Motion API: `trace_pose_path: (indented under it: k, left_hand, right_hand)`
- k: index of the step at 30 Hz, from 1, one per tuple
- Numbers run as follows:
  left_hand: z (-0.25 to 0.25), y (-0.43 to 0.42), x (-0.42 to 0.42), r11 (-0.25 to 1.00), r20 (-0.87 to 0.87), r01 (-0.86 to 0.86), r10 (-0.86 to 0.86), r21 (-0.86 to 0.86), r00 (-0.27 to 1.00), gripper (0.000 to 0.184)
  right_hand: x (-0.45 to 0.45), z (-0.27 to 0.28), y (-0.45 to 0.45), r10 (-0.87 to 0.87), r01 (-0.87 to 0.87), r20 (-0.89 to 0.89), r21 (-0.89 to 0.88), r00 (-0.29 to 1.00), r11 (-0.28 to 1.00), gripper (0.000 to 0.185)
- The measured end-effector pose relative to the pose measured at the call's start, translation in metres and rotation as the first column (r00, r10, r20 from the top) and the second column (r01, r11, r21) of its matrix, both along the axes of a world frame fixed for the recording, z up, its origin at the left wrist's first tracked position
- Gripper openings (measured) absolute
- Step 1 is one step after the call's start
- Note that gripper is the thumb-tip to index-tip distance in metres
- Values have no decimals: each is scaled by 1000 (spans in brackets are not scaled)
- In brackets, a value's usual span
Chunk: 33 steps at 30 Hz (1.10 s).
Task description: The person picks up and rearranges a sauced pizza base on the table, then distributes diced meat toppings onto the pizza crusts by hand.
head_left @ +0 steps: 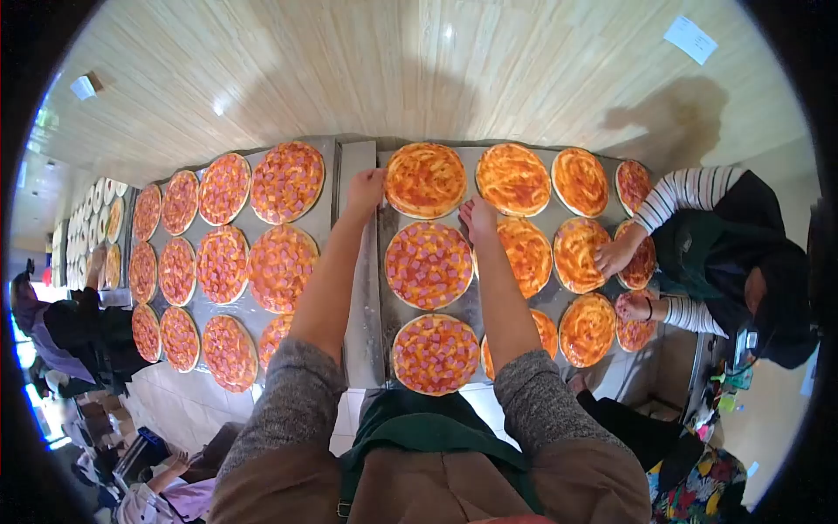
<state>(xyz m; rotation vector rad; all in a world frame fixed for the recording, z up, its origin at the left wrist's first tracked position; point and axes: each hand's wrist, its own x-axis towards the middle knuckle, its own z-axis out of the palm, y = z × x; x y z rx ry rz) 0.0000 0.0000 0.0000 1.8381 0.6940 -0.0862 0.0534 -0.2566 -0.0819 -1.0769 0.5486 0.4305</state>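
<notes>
Red-sauced pizza (425,179) lay in the upper middle of the frame, between the person's left hand (370,189), near its left edge, and the right hand (477,220), at its lower right. Both hands had curled fingers, but whether they grasped something, I could not tell. Just below lay a pizza with pink cubes (429,265).

At the far edge of the grey tabletop (362,323), a sauced pizza (425,179) is swirled orange and red, at the near edge a topped pizza (436,353) is dotted pink and yellow, an apron (419,428) is coloured dark green, and at the right edge a sleeve (690,187) is striped black and white.
</notes>
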Motion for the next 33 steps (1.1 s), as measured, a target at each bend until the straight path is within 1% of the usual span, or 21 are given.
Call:
trace_pose_path:
  k: [1,2,3,4,5,8,11,12,14,17,18,20,23,26,27,29,30,31,32,33]
  left_hand:
    - [-1,2,11,982,9,33,-36,185,999,39]
    - [-3,4,20,930,9,68,-77,362,997,42]
    - [-20,3,64,851,-42,188,-193,490,980,38]
    - [-24,13,74,730,-141,314,-290,608,947,34]
    - [-30,19,84,580,-248,429,-367,693,897,30]
    - [-39,21,106,612,-358,433,-250,662,900,27]
    - [-58,41,124,580,-410,498,-287,645,866,28]
    - [-43,38,126,511,-547,628,-322,587,773,28]
    - [-49,44,125,467,-544,635,-331,615,771,27]
    - [-49,45,126,393,-558,672,-373,628,741,26]
    - [-44,42,125,369,-568,689,-391,624,724,25]
    - [-34,36,121,381,-573,686,-378,620,727,25]
    - [-9,22,116,407,-577,679,-358,611,734,24]
    - [-11,27,113,404,-557,664,-361,630,748,24]
    - [-17,30,113,398,-545,658,-369,639,753,24]
    - [-57,56,123,231,-601,750,-475,619,643,24]
    - [-56,60,118,264,-552,732,-512,628,658,24]
    - [-54,64,113,296,-501,715,-547,634,671,25]
    - [-53,67,100,445,-366,632,-547,634,753,26]
    - [-40,61,83,583,-228,541,-524,606,821,27]
  right_hand:
    - [-8,7,2,-16,16,-22,7,1000,1000,20]
    - [-17,15,2,-35,35,-46,11,998,999,17]
    - [12,11,-3,-41,41,-16,13,999,999,16]
    - [8,12,2,-44,45,-17,33,999,998,15]
    - [7,13,4,-49,50,-14,48,999,998,14]
    - [10,17,1,35,-36,23,67,999,997,17]
    - [8,31,5,99,-99,1,-3,995,995,23]
    - [9,20,5,129,-129,3,-14,992,991,24]
    - [12,4,9,191,-191,19,-30,981,981,27]
    - [3,28,28,34,-44,85,120,996,992,27]
    - [4,27,31,-3,-9,58,195,998,981,27]
    - [6,24,35,-64,62,-3,334,998,941,28]
    - [11,1,43,-58,37,12,640,998,768,31]
    - [12,-18,41,-24,-21,65,619,998,785,36]
    - [10,-11,43,-34,5,31,653,999,758,37]
    - [6,23,47,-51,65,-41,712,998,699,40]
    - [7,26,46,-37,88,-83,771,996,630,44]
    - [7,29,47,-27,35,-24,819,999,572,46]
    - [7,32,47,-22,-19,36,859,999,511,48]
    - [5,34,45,-25,-73,94,892,995,446,50]
